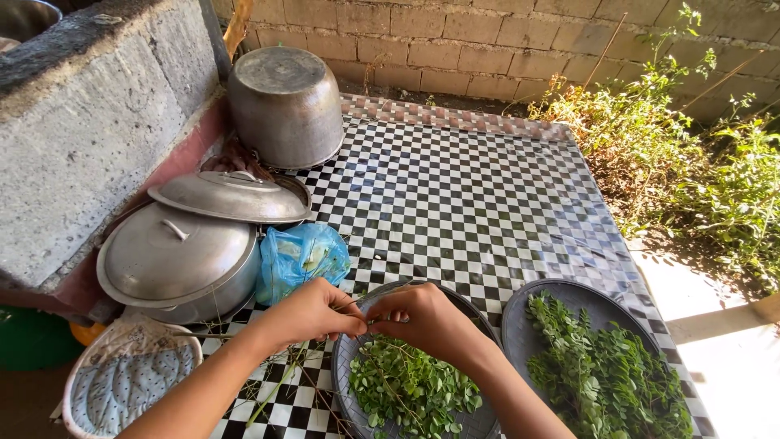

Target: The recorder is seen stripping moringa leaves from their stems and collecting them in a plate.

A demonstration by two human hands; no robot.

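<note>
My left hand point(313, 313) and my right hand point(426, 321) meet over the near rim of a round grey tray point(348, 358), both pinching the same thin green stem point(370, 320). Below them lies a heap of small loose green leaves point(410, 390) in that tray. A second grey tray point(520, 321) to the right holds leafy sprigs point(605, 374) still on their stalks. Bare stems point(280, 386) lie on the checkered surface under my left forearm.
The black-and-white checkered table point(471, 195) carries a blue plastic bag point(301, 256), a lidded metal pot point(175, 260), a loose lid point(231, 197) and an upturned metal pot point(284, 106). A quilted pad point(126, 378) lies at the near left. A concrete wall point(81, 122) stands left; plants point(699, 162) grow right.
</note>
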